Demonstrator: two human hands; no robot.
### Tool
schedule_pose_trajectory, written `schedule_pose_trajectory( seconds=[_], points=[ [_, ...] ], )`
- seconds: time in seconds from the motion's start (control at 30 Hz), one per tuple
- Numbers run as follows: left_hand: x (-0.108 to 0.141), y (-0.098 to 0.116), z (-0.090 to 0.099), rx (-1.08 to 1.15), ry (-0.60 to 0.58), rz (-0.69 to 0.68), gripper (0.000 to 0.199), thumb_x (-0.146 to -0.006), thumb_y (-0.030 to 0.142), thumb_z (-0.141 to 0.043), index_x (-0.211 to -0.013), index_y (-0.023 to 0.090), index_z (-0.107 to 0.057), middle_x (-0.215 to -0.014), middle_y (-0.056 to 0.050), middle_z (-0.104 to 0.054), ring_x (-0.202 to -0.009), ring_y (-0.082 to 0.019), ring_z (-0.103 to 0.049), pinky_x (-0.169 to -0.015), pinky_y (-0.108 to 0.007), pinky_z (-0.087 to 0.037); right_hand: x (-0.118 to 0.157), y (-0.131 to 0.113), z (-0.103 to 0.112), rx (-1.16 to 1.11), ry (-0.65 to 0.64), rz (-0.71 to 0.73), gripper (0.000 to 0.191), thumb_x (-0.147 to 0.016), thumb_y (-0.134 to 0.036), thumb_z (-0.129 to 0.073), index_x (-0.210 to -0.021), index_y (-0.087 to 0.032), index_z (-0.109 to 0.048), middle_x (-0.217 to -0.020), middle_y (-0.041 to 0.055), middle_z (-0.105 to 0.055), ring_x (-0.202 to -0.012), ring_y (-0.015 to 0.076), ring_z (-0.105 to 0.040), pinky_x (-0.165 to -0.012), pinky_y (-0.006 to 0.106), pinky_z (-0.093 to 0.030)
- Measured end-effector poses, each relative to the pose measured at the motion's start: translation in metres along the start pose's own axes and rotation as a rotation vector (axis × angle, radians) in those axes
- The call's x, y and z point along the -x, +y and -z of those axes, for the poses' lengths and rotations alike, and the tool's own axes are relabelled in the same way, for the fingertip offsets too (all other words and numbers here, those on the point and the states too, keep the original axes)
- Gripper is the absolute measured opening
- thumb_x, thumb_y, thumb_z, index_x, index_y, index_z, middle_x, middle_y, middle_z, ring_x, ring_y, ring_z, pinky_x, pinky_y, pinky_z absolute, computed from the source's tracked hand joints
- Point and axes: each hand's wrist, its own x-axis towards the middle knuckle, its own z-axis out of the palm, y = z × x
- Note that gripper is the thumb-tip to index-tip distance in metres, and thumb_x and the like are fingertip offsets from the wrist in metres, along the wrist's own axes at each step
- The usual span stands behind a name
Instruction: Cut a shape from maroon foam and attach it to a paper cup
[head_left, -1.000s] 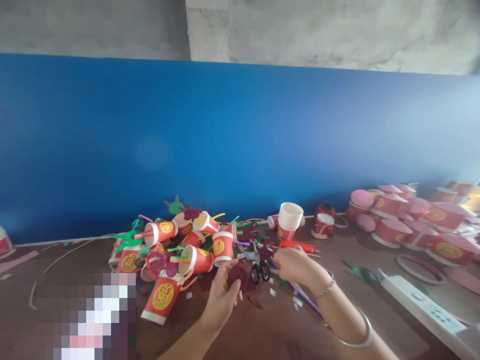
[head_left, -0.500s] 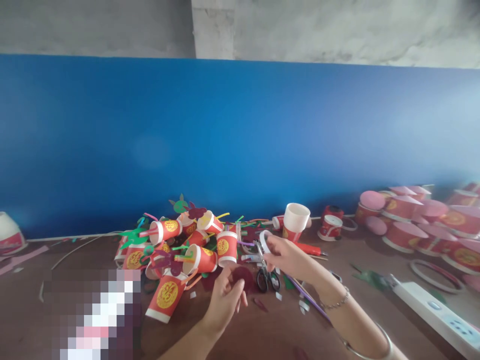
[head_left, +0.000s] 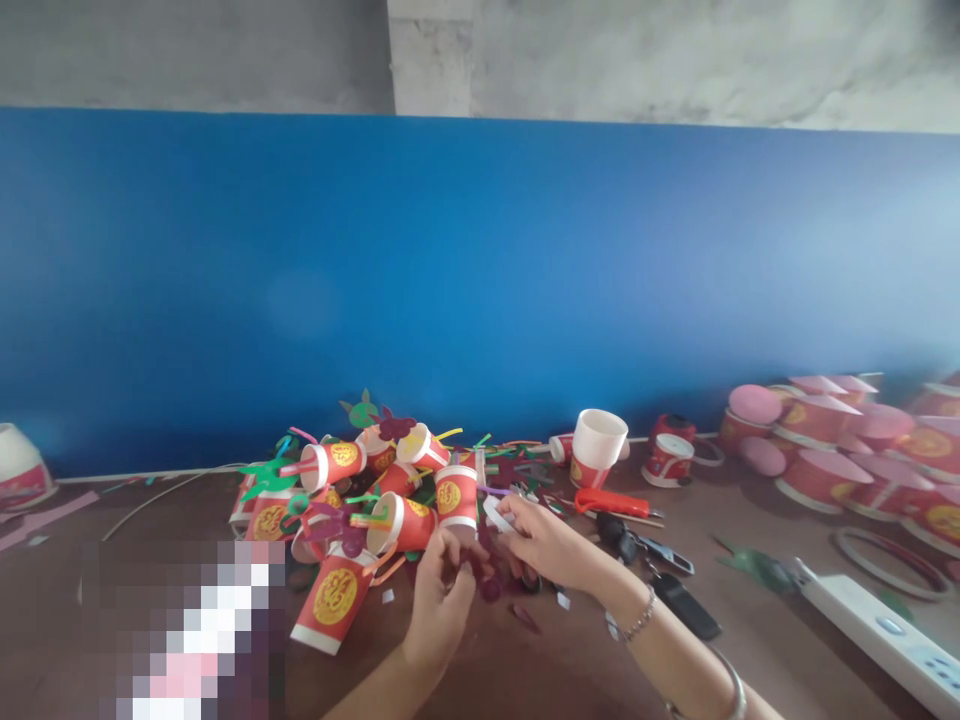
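My left hand (head_left: 441,590) is closed in a pinch on a dark red paper piece (head_left: 490,588), which is blurred and partly covered by the fingers. Close beside it, my right hand (head_left: 540,543) grips a white ring that looks like a tape roll (head_left: 496,514). The fingertips of both hands nearly meet over the paper. Beneath my right hand, the black-handled scissors (head_left: 531,582) are mostly hidden. Just behind my left hand stands a red paper cup (head_left: 456,497) with a yellow emblem; another red cup (head_left: 335,600) lies tilted to its left.
Several decorated cups with straws and paper shapes are heaped at left. A white cup (head_left: 600,435), a red-handled tool (head_left: 613,502) and keys with a black fob (head_left: 682,603) lie to the right. Farther right are a power strip (head_left: 874,628) and pink-topped cups (head_left: 817,475). A blue panel (head_left: 480,280) closes the back.
My right hand has moved left and down with the tape roll, away from above the scissors toward my left hand. The keys, covered before by my forearm, now show. The paper is more hidden.
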Motion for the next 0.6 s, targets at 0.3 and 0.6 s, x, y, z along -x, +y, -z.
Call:
schedule_pose_trajectory(
  seconds=[0.3, 0.6],
  points=[
    [0.0, 0.001, 0.001, 0.144, 0.053, -0.008, 0.035, -0.087, 0.041, -0.05, -0.113, 0.018, -0.051, -0.076, -0.002, -0.058, -0.065, -0.013, -0.052, -0.062, -0.025, -0.045, 0.015, -0.026, 0.0, 0.313, 0.15, 0.253, 0.024, -0.093, -0.025, -0.037, -0.098, -0.019, -0.06, -0.08, 0.0026, -0.065, -0.074, 0.0161, -0.057, -0.07, 0.026, -0.043],
    [0.0, 0.002, 0.003, 0.097, 0.098, -0.071, 0.05, -0.082, 0.037, -0.059, -0.127, 0.02, -0.047, -0.097, -0.007, -0.066, -0.09, -0.021, -0.062, -0.08, -0.033, -0.05, 0.016, -0.028, -0.011, 0.542, 0.102, 0.374, 0.021, -0.07, -0.001, -0.048, -0.069, -0.019, -0.06, -0.074, 0.0026, -0.065, -0.083, 0.0198, -0.058, -0.092, 0.036, -0.037]
  ],
)
